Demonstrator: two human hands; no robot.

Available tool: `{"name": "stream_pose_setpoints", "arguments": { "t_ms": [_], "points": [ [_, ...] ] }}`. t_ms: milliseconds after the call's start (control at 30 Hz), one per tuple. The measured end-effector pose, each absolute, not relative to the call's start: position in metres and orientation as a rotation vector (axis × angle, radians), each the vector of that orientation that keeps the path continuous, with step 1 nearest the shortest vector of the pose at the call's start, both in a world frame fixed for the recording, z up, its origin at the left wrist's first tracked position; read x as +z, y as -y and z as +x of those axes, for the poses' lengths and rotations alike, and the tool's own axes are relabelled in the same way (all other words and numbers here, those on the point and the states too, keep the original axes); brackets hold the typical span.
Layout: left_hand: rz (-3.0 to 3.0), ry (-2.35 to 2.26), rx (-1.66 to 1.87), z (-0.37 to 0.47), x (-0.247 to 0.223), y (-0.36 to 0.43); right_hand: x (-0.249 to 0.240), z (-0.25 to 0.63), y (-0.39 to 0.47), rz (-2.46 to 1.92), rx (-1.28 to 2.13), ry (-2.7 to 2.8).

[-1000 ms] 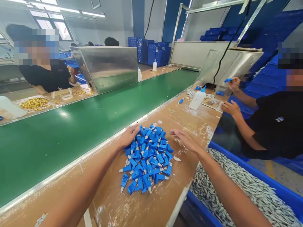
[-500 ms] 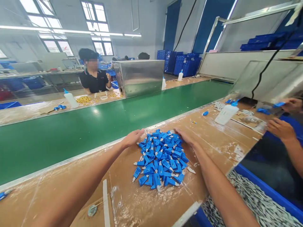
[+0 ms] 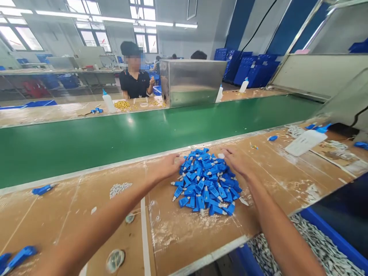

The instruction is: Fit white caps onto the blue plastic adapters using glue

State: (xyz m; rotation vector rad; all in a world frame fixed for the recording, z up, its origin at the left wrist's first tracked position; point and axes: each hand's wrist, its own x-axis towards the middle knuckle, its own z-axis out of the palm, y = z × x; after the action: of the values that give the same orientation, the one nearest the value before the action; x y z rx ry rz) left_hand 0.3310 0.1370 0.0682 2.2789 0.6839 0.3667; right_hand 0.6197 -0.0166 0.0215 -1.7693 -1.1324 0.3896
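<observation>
A heap of small blue plastic pieces with whitish tips (image 3: 205, 182) lies on the brown worktable (image 3: 178, 234). My left hand (image 3: 171, 165) rests against the heap's upper left edge, fingers stretched out. At the upper right edge my right hand (image 3: 232, 158) is spread, its fingertips beside a small whitish round piece (image 3: 221, 156). Neither hand has a piece in its grasp. One pale flat piece (image 3: 243, 201) lies just right of the heap.
Beyond the table runs a green conveyor belt (image 3: 149, 132). A white bottle (image 3: 306, 142) lies at the right. Below right is a blue bin of grey pieces (image 3: 322, 241). A person (image 3: 138, 82) sits across the belt. Small round dishes (image 3: 115, 260) are at lower left.
The view has turned left, bringing more of the left tabletop into sight. The co-worker's hands at the right have left the view. My hands stay on both sides of the heap.
</observation>
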Motion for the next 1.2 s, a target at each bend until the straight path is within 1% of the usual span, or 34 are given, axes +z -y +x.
{"name": "stream_pose_setpoints", "arguments": {
  "t_ms": [133, 300, 467, 533, 633, 700, 767, 833, 900, 1033, 1200],
  "points": [
    [2.388, -0.671, 0.155, 0.287, 0.079, -0.117, 0.042, 0.589, 0.066, -1.756, 0.388, 1.107],
    [2.508, -0.575, -0.029, 0.268, 0.06, -0.063, 0.043, 0.535, 0.098, -1.745, 0.399, 1.151],
    [2.598, -0.556, -0.052, 0.279, 0.041, -0.038, 0.036, 0.493, 0.114, -1.724, 0.329, 1.145],
    [2.594, -0.586, -0.024, 0.277, 0.045, -0.037, 0.036, 0.477, 0.127, -1.719, 0.297, 1.127],
    [2.543, -0.686, 0.056, 0.256, 0.066, -0.036, 0.034, 0.451, 0.147, -1.69, 0.247, 0.96],
    [2.323, -0.717, 0.067, 0.227, 0.084, -0.032, 0.034, 0.432, 0.157, -1.647, 0.259, 0.838],
    [1.87, -0.67, 0.09, 0.189, 0.1, -0.025, 0.034, 0.411, 0.161, -1.611, 0.347, 0.834],
    [1.458, -0.634, 0.217, 0.146, 0.11, -0.016, 0.037, 0.387, 0.158, -1.59, 0.481, 0.94],
    [1.213, -0.695, 0.394, 0.103, 0.113, -0.007, 0.041, 0.361, 0.148, -1.567, 0.633, 1.089],
    [0.897, -0.893, 0.66, 0.038, 0.099, 0.005, 0.039, 0.304, 0.118, -1.533, 0.918, 1.381],
    [0.575, -0.891, 0.705, 0.004, 0.061, 0.011, 0.019, 0.258, 0.084, -1.476, 0.973, 1.56]
  ]
}}
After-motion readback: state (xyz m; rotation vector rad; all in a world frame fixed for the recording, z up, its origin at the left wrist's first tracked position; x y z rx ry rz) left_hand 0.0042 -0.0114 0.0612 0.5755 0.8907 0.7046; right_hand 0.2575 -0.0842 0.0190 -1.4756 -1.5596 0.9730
